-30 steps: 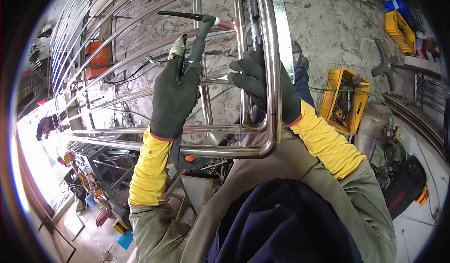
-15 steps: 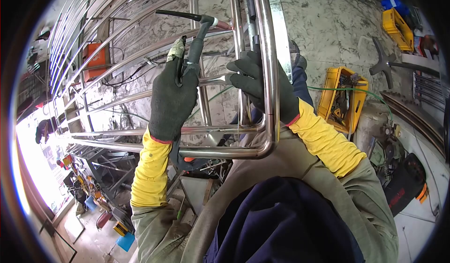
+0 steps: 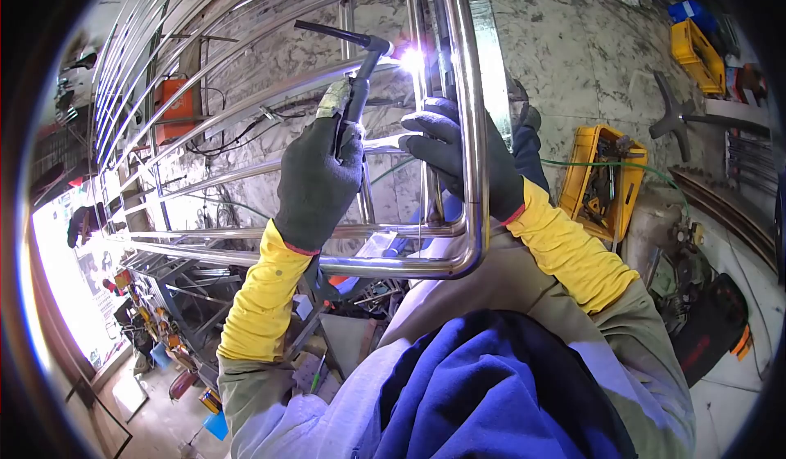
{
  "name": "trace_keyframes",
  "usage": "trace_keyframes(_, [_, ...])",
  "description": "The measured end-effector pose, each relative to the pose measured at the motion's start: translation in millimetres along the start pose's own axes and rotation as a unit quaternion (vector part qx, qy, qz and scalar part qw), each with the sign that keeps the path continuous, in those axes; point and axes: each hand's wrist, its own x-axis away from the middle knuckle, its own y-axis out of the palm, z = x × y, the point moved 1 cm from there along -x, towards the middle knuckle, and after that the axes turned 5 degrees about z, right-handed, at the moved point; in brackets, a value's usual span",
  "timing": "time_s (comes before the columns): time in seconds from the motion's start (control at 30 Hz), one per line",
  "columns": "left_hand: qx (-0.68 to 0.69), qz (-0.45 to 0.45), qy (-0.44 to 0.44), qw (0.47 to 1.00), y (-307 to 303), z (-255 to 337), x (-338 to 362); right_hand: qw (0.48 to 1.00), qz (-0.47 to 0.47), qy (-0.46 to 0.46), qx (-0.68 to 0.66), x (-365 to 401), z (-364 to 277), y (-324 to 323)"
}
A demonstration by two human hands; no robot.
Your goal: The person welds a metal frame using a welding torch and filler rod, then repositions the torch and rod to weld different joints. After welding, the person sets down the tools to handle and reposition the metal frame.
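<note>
My left hand (image 3: 321, 172), in a dark glove, is closed around a TIG welding torch (image 3: 363, 78). A bright arc glows at the torch's tip, against an inner upright tube of the shiny steel tube frame (image 3: 472, 131). My right hand (image 3: 446, 148), gloved too, reaches behind the frame's outer rounded tube. Its fingers curl at the inner tubes, below the arc; part of the palm is hidden by the outer tube. A dark bar (image 3: 442, 41) runs between the two upright tubes near the fingertips.
Yellow crates with tools (image 3: 602, 185) stand on the floor at the right, near a green hose (image 3: 573, 162). An orange box (image 3: 173, 107) sits behind the long tubes. A black star-shaped base (image 3: 673, 115) lies at the right. Tools and scraps crowd the lower left.
A bright arc has lit at the torch tip. My left hand and the torch have shifted slightly right and down. My right hand stays at the frame.
</note>
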Motion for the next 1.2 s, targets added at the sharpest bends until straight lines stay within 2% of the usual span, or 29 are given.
trace_keyframes(0.17, [-0.018,0.006,0.027,0.999,3.7,-6.3,0.9,1.0,0.015,-0.009,-0.01,3.1,2.5,-1.9])
trace_keyframes(0.27, [0.148,-0.029,-0.198,0.969,-4.2,4.7,-1.8,1.0,0.001,-0.016,-0.002,3.8,4.6,0.2])
trace_keyframes(0.3, [0.241,-0.015,-0.297,0.924,-10.7,15.9,-2.9,1.0,0.005,-0.022,0.01,5.2,4.7,0.4])
trace_keyframes(0.37, [0.404,0.07,-0.307,0.859,-17.9,7.1,-2.2,1.0,0.0,-0.021,0.009,9.6,5.0,-0.1])
trace_keyframes(0.43, [0.433,0.121,-0.272,0.851,-27.5,-7.4,-0.9,1.0,-0.013,0.004,0.021,8.7,3.3,-1.2])
trace_keyframes(0.5, [0.53,0.131,-0.301,0.782,-32.0,-28.1,-1.2,0.999,-0.038,-0.012,0.019,10.5,0.3,-9.5])
trace_keyframes(0.57, [0.645,0.087,-0.314,0.692,-31.9,-50.3,-1.6,0.998,-0.051,0.037,-0.004,9.0,-3.3,-13.9])
trace_keyframes(0.6, [0.657,0.096,-0.318,0.677,-31.8,-49.6,-1.2,0.996,-0.056,0.069,-0.021,16.2,-2.8,-12.8])
trace_keyframes(0.67, [0.675,0.115,-0.324,0.652,-32.5,-45.6,2.0,0.994,-0.09,0.057,-0.007,10.3,-5.3,-16.1])
trace_keyframes(0.73, [0.659,0.132,-0.304,0.675,-31.3,-39.0,3.8,0.991,-0.125,0.048,0.02,0.7,-8.1,-20.0])
trace_keyframes(0.77, [0.666,0.138,-0.304,0.667,-28.7,-34.5,4.8,0.989,-0.14,0.044,0.034,-4.7,-9.3,-21.5])
trace_keyframes(0.83, [0.57,0.191,-0.271,0.752,-27.5,-26.0,7.0,0.984,-0.164,0.039,0.061,-13.1,-11.1,-21.5])
trace_keyframes(0.87, [0.559,0.176,-0.242,0.773,-30.2,-23.0,9.4,0.981,-0.174,0.039,0.075,-14.8,-11.8,-21.0])
trace_keyframes(0.97, [0.593,0.163,-0.27,0.741,-29.4,-19.6,9.5,0.985,-0.142,0.087,0.049,7.1,-3.3,-14.1])
trace_keyframes(1.07, [0.633,0.127,-0.284,0.709,-30.3,-22.7,9.0,0.986,-0.133,0.074,0.069,6.7,-3.3,-14.2])
trace_keyframes(1.1, [0.636,0.127,-0.281,0.707,-29.9,-22.8,8.5,0.986,-0.13,0.07,0.08,7.4,-2.1,-13.9])
trace_keyframes(1.17, [0.578,0.125,-0.273,0.759,-27.9,-22.1,7.8,0.986,-0.127,0.058,0.094,10.4,-0.2,-11.8])
trace_keyframes(1.2, [0.58,0.124,-0.272,0.758,-28.1,-22.5,7.6,0.986,-0.124,0.048,0.104,8.6,-1.2,-11.1])
